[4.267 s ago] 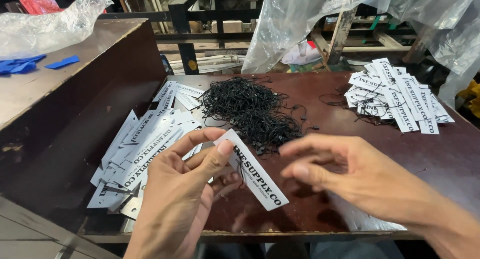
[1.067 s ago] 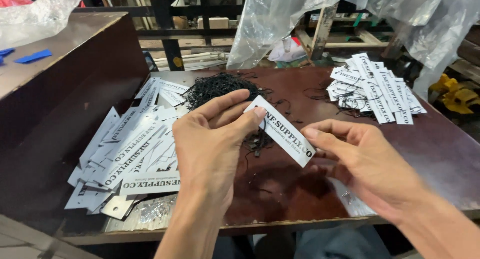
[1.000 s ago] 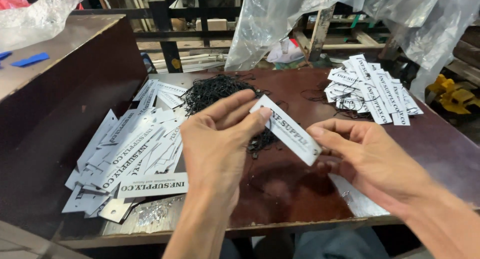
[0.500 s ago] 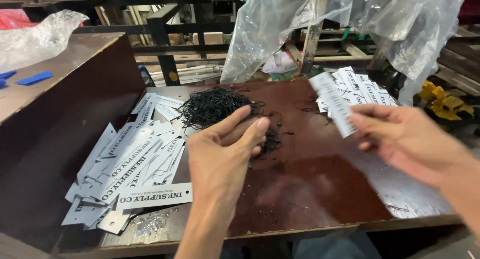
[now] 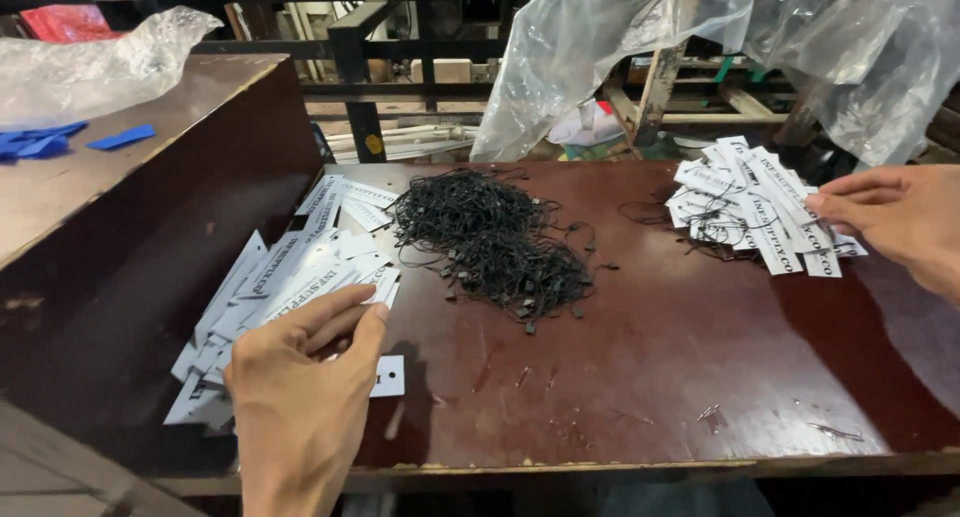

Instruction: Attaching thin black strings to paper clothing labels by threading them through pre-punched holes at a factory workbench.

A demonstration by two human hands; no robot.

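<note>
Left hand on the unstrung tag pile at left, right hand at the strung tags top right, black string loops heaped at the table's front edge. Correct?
Not quite. In the head view the heap of black string loops lies toward the back middle of the table, not at its front edge. The rest holds: left hand on the unstrung tag pile, right hand at the strung tags.

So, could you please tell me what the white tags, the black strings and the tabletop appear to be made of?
White tags: probably matte card; flat, thin, printed.
Black strings: thin cord, possibly with plastic ends; limp and tangled.
Tabletop: dark reddish-brown coated board, glossy, chipped along the front edge.
</note>
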